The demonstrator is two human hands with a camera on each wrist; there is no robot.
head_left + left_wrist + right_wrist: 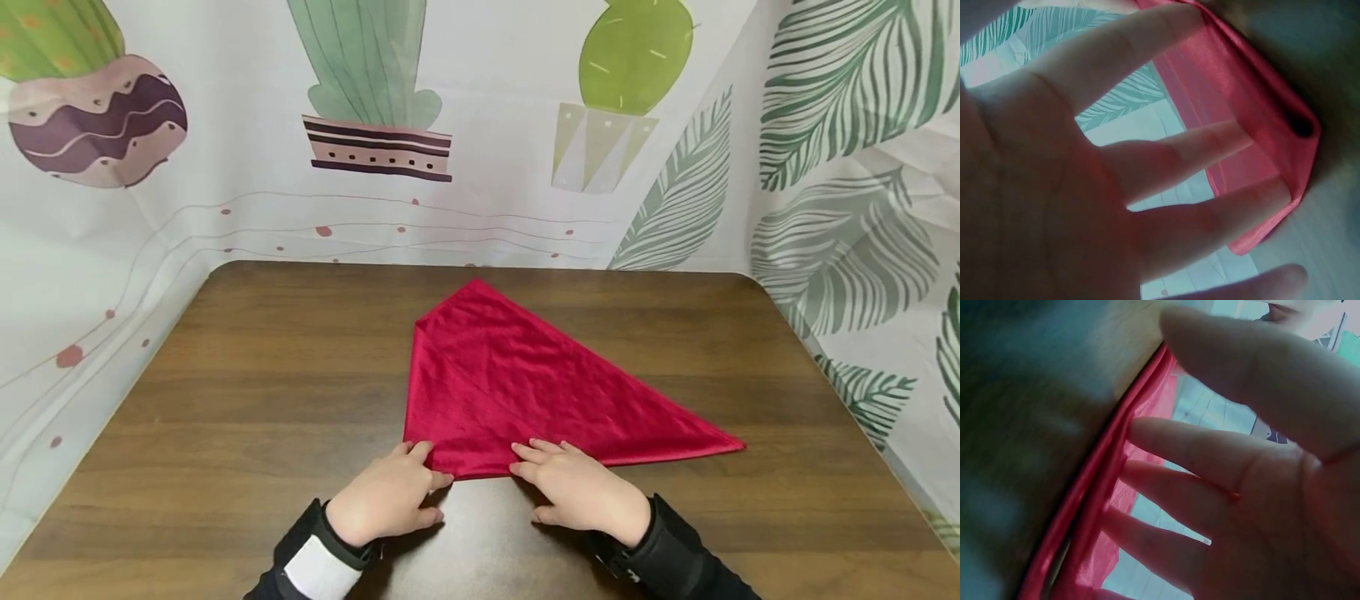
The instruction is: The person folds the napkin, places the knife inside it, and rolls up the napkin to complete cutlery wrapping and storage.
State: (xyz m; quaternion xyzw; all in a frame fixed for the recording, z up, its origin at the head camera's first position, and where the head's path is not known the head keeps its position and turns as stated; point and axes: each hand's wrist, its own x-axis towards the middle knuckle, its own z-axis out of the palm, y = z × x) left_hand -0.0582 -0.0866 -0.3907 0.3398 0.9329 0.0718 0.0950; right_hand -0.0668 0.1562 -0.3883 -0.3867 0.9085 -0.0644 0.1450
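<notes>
A shiny red cloth point(525, 383), folded into a roughly triangular shape, lies on the wooden table with its long tip out to the right. My left hand point(390, 492) rests at its near left corner, fingers straight and spread. In the left wrist view those fingers touch the cloth point(1254, 81) beside its folded edge. My right hand point(581, 492) rests on the near edge, right of the left hand, its fingertips on the fabric. The right wrist view shows straight fingers against the layered edge of the cloth point(1094, 506), the thumb apart from it.
The wooden table point(247, 400) has rounded far corners. Behind it and along both sides hangs a white curtain point(495, 150) printed with potted cacti and green leaves. Dark wrist bands point(660, 542) circle both wrists.
</notes>
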